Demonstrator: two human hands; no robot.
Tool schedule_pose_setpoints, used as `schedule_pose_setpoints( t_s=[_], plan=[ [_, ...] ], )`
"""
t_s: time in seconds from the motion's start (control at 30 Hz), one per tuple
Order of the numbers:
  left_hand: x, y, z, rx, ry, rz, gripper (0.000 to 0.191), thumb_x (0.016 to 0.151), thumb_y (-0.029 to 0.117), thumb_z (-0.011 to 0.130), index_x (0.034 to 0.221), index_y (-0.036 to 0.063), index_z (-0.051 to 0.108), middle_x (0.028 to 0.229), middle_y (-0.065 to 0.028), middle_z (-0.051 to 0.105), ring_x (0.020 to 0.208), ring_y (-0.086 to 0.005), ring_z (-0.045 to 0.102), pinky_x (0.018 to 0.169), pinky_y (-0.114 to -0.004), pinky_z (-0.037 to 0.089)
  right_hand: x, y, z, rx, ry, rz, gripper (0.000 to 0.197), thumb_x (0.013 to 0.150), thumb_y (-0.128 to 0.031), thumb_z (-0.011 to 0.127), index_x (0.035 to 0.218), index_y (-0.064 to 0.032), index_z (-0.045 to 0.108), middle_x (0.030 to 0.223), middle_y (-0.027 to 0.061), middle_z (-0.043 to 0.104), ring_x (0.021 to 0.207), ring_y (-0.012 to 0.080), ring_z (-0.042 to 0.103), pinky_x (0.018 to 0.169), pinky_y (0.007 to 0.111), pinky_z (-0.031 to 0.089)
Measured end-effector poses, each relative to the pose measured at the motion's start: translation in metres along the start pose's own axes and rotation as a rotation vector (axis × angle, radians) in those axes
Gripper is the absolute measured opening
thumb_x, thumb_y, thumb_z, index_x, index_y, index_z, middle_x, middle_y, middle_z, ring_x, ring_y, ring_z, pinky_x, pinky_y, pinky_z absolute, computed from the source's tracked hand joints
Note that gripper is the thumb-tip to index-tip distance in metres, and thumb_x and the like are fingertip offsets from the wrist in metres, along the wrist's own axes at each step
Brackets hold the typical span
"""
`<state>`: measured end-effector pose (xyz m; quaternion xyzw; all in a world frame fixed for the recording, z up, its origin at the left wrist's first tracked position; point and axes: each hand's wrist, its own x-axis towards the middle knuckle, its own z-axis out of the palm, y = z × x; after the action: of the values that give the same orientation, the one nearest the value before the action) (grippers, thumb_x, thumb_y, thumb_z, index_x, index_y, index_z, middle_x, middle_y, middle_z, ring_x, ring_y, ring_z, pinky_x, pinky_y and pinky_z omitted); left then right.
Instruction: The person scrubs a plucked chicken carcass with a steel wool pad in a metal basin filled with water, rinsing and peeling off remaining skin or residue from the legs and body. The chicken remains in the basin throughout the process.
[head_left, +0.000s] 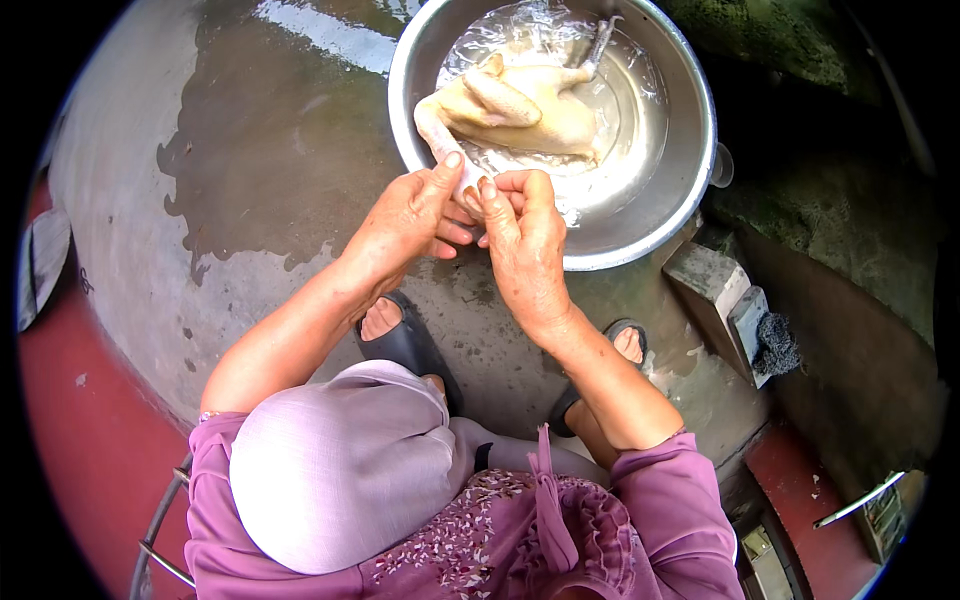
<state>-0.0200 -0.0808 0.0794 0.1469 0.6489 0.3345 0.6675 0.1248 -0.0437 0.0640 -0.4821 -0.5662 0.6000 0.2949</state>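
A plucked bird (525, 120), chicken or duck, lies in shallow water in a round metal basin (637, 247). One scaly leg (598, 51) points up toward the far rim. Its long neck (439, 135) bends over the near left rim. My left hand (411, 217) holds the end of the neck, thumb on top and fingers beneath. At that end, my right hand (525, 232) pinches the head end (471, 187) between thumb and fingers. Fine detail there is partly hidden by the fingers.
The concrete floor (247, 150) is wet left of the basin. Right of it stand a concrete block (705, 277) and a dark wire scourer (776, 345). My sandalled feet (397, 330) are below my arms. A metal chair frame (161, 517) shows at lower left.
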Motion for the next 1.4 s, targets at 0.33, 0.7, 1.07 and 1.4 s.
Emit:
schedule_pose_setpoints(
  t_s=[0.33,0.7,1.07,1.4],
  plan=[
    [0.003,-0.038,-0.020,-0.564,-0.376,0.171,0.048,0.101,0.028,0.062,0.138,0.0017,0.047,0.127,-0.0114,0.059,0.118,-0.0203,0.059,0.102,-0.037,0.047,-0.003,-0.003,0.002,-0.248,-0.140,-0.153,0.010,0.090,0.000,0.064,0.082,0.0030,0.058,0.077,0.0168,0.067,0.063,0.0209,0.065,0.058,0.034,0.052],
    [0.008,-0.051,-0.022,-0.604,-0.443,0.237,0.058,0.095,0.018,0.068,0.144,-0.0004,0.041,0.134,-0.0139,0.056,0.125,-0.0220,0.055,0.106,-0.035,0.043,-0.007,-0.014,0.002,-0.254,-0.182,-0.086,0.011,0.094,-0.004,0.064,0.088,0.0017,0.057,0.071,0.0141,0.066,0.060,0.0202,0.066,0.055,0.033,0.050],
    [0.004,-0.046,-0.033,-0.587,-0.524,0.211,0.069,0.096,0.020,0.069,0.150,-0.0018,0.032,0.131,-0.0130,0.056,0.124,-0.0232,0.055,0.107,-0.042,0.043,-0.006,-0.017,-0.004,-0.058,-0.265,0.186,0.010,0.096,-0.004,0.062,0.090,0.0024,0.058,0.069,0.0073,0.064,0.060,0.0108,0.062,0.052,0.028,0.048],
    [0.008,-0.051,-0.033,-0.501,-0.408,0.233,0.067,0.095,0.020,0.069,0.149,-0.0006,0.035,0.126,-0.0106,0.059,0.115,-0.0222,0.059,0.103,-0.039,0.045,-0.006,-0.008,0.002,-0.025,-0.282,0.086,0.013,0.093,-0.003,0.067,0.088,0.0029,0.056,0.072,0.0129,0.068,0.066,0.0163,0.068,0.061,0.033,0.054]
  ],
)
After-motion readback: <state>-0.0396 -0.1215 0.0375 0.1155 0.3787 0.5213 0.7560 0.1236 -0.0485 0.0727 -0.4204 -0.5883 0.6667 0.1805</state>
